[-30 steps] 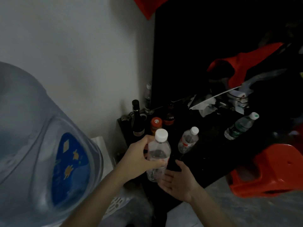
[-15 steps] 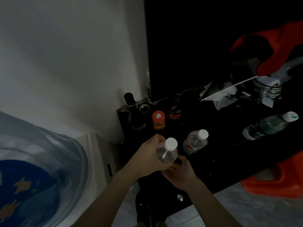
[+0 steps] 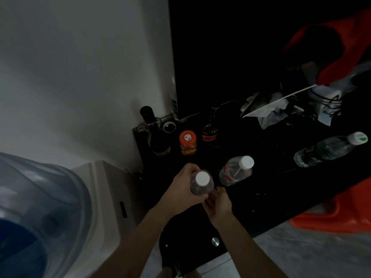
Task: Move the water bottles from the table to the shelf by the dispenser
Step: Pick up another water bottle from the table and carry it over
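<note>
Clear plastic water bottle with white cap [image 3: 201,183] held upright.
Left hand [image 3: 181,187] fingers curled round it; right hand [image 3: 218,201] fingertips touched its lower side, grip unclear.

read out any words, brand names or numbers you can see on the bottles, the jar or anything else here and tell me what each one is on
No text is legible.
Orange jar lid: white sticker, marks too blurred.
Clear plastic bottle with red label: print too small.
Lying bottle's white cap: green mark, unreadable.
Dark glass wine bottle: label too dark.
Blue water-jug label: blurred.
</note>
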Demonstrator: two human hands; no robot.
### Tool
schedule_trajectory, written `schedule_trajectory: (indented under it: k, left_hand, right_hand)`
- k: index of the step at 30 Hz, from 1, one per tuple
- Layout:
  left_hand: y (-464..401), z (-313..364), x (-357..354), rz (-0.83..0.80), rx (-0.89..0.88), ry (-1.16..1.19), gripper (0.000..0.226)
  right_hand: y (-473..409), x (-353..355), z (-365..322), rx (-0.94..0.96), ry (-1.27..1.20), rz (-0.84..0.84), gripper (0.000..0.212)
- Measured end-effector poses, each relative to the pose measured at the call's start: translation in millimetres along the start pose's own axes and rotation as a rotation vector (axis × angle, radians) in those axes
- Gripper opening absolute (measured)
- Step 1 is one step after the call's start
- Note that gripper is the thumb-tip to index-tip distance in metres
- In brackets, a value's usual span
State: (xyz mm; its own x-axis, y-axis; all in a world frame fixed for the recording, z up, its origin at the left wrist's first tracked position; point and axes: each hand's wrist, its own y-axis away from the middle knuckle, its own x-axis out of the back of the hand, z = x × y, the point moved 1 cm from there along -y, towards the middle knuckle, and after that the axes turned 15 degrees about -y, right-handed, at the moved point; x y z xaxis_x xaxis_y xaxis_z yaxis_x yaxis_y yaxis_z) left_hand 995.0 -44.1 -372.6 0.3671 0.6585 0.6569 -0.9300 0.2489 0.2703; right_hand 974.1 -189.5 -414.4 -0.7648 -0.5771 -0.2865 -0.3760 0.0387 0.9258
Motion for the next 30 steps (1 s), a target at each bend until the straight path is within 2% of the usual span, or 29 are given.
schedule_trajectory:
  k: [4,8,13,15,18,22,26,30]
  left_hand:
    - [-7.4,-4.4,-3.0,-0.035,0.018,0.033,0.063]
    - [-7.9,1.4,-1.6,-0.076,0.018,0.023,0.068]
    - [4.4,16.4,17.1,-0.177,0.069,-0.215,0.117]
    - [15.8,22.1,29.8,-0.161,0.114,-0.314,0.125]
    - [37.3,34.1,52.0,-0.138,0.146,-0.519,0.12]
    - [73.0,58.9,75.8,-0.049,0.069,-0.887,0.103]
    - [111.0,79.5,87.0,0.029,0.01,-0.992,0.096]
    - [150.5,92.1,94.6,0.122,-0.036,-1.036,0.097]
  right_hand:
    - [1.7,4.1,-0.1,-0.043,0.039,-0.042,0.027]
    - [5.4,7.7,0.4,-0.009,0.089,-0.077,0.026]
    - [21.3,3.5,-1.9,-0.006,0.118,-0.115,0.018]
    - [31.6,2.1,-2.9,0.018,0.133,-0.104,0.025]
    - [52.9,-0.1,-4.5,0.042,0.168,-0.144,0.026]
    - [86.6,2.4,-5.5,0.047,0.237,-0.213,0.016]
    - [129.6,9.5,-0.7,0.153,0.382,-0.251,0.022]
    - [178.2,21.8,8.9,0.442,0.707,-0.305,0.01]
